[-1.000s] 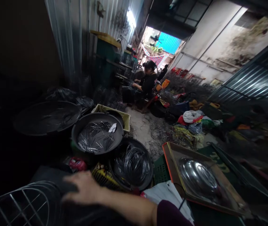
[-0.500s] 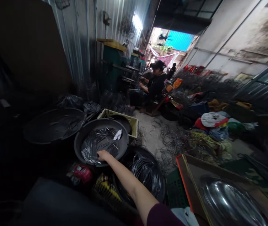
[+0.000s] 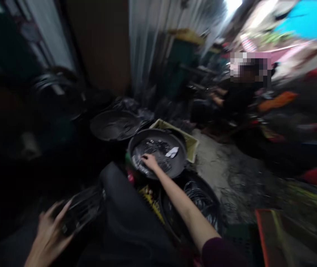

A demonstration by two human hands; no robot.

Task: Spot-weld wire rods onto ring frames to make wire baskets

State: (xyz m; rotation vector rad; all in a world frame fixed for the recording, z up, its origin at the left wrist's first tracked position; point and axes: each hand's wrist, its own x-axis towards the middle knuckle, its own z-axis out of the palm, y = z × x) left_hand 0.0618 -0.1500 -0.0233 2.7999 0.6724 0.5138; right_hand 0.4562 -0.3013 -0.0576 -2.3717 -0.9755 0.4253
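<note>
My right hand reaches into a round grey basin, fingers curled down at a heap of thin metal wire pieces. What lies between those fingers is too small to make out. A crumpled white scrap lies in the same basin, right of the hand. At lower left, my left hand has thumb and fingers around the near end of a dark wire-like frame. Blur and darkness hide the frame's exact shape. Beside it is a dark, smooth surface.
A second shallow basin stands behind left. A yellow crate sits behind the grey basin. Coiled wire fills a dark tub under my right forearm. A co-worker sits at back right. An orange-edged box stands lower right.
The view has swung left, so the basins and co-worker appear farther right. My left hand and the dark frame have come into view. My right hand stays in the grey basin.
</note>
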